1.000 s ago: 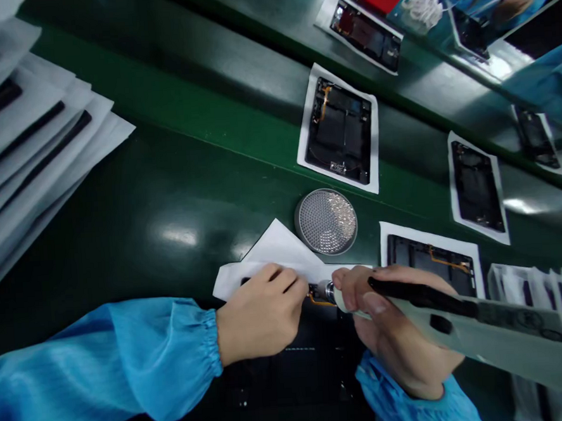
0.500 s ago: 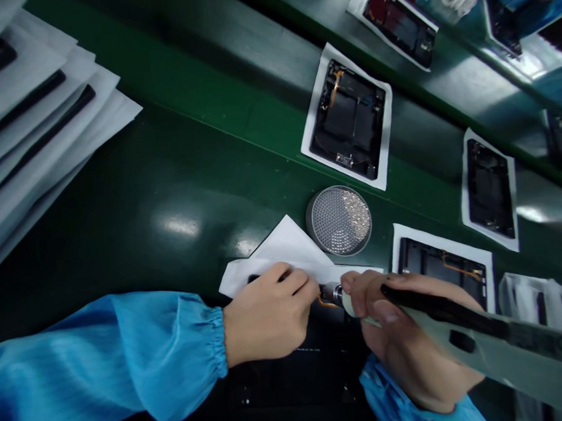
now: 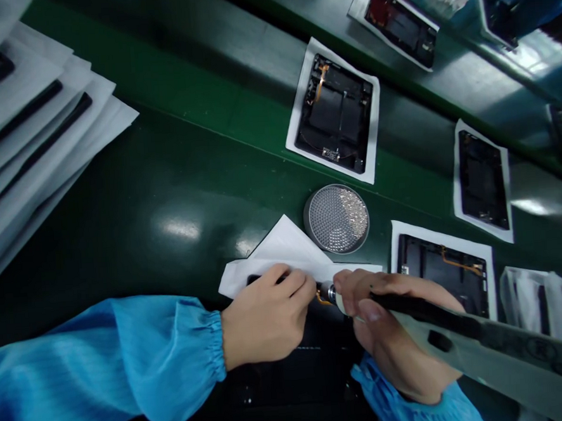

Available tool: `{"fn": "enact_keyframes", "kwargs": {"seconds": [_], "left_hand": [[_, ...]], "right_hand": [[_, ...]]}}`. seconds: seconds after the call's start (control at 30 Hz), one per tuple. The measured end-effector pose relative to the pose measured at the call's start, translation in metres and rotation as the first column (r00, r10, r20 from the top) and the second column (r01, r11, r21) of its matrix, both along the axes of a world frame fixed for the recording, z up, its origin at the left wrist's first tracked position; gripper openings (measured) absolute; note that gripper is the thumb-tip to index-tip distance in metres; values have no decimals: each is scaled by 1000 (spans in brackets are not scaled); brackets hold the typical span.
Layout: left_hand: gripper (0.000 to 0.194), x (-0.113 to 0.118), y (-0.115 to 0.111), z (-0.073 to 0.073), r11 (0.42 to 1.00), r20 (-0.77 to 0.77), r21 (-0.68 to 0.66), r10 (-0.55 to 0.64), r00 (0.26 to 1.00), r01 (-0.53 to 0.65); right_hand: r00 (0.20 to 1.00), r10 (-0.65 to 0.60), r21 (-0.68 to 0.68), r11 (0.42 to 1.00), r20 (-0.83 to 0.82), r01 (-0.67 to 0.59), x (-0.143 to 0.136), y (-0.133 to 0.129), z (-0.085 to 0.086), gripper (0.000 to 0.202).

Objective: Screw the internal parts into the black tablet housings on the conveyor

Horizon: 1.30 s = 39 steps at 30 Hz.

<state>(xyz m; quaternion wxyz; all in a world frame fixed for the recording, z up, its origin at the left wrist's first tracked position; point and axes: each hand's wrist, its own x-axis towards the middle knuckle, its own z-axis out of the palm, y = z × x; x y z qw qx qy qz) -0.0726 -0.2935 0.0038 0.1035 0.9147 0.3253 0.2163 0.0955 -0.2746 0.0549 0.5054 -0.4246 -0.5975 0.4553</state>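
Observation:
In the lower middle lies a dark, opened tablet (image 3: 296, 381) on a white sheet (image 3: 285, 242), with a short orange ribbon cable (image 3: 322, 299) near its upper edge. My left hand (image 3: 271, 316) rests on that edge, fingers curled and pressed together; what they pinch, if anything, is hidden. My right hand (image 3: 397, 330) grips a pale green and black electric screwdriver (image 3: 498, 343). Its metal nose points left at the tablet, right beside my left fingertips, and its bit is hard to make out. Just above stands a round perforated tray (image 3: 333, 220) with small shiny screws along its right part.
Stacked white sheets with dark panels (image 3: 43, 142) rise at the left. More opened tablets on white sheets lie at the upper middle (image 3: 334, 112) and right (image 3: 441, 264). A clear holder with upright white sheets (image 3: 544, 302) stands at the far right. Blue fabric shows top right.
My right hand and the screwdriver have shifted slightly left. The upper-middle tablet on its sheet has slid a little to the upper left. My left hand stays on the tablet.

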Motion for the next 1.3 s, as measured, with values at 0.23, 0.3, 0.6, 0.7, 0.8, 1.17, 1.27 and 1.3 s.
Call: {"fn": "enact_keyframes", "kwargs": {"seconds": [0.23, 0.3, 0.6, 0.7, 0.8, 1.17, 1.27, 1.3], "left_hand": [[29, -2, -2, -2, 996, -1, 90, 15, 1000, -15], [29, -3, -2, -2, 995, -19, 97, 13, 1000, -11], [39, -3, -10, -5, 997, -96, 80, 18, 995, -10], [38, -2, -11, -5, 996, -88, 87, 28, 996, -21], [39, -2, -11, -6, 997, -81, 74, 31, 996, -25], [39, 0, -11, -6, 997, -69, 70, 46, 997, -41], [39, 0, -11, -6, 997, -66, 70, 46, 997, -42], [40, -1, -11, -6, 997, -68, 69, 45, 997, -40]], "right_hand": [[988, -129, -12, 992, -81, 129, 10, 16, 22, 25], [972, -207, 29, 977, -111, 211, 10, 28, 27, 24], [961, -250, 25, 967, -121, 254, 1, 66, 3, 19], [959, -256, -3, 966, -124, 258, 1, 68, -1, 20], [953, -282, -13, 959, -110, 283, 0, 70, -2, 21], [956, -267, -7, 963, -121, 268, -4, 74, -2, 17], [960, -257, -1, 966, -110, 259, -3, 74, -3, 15], [959, -261, -4, 965, -108, 262, -3, 74, -3, 15]]}}
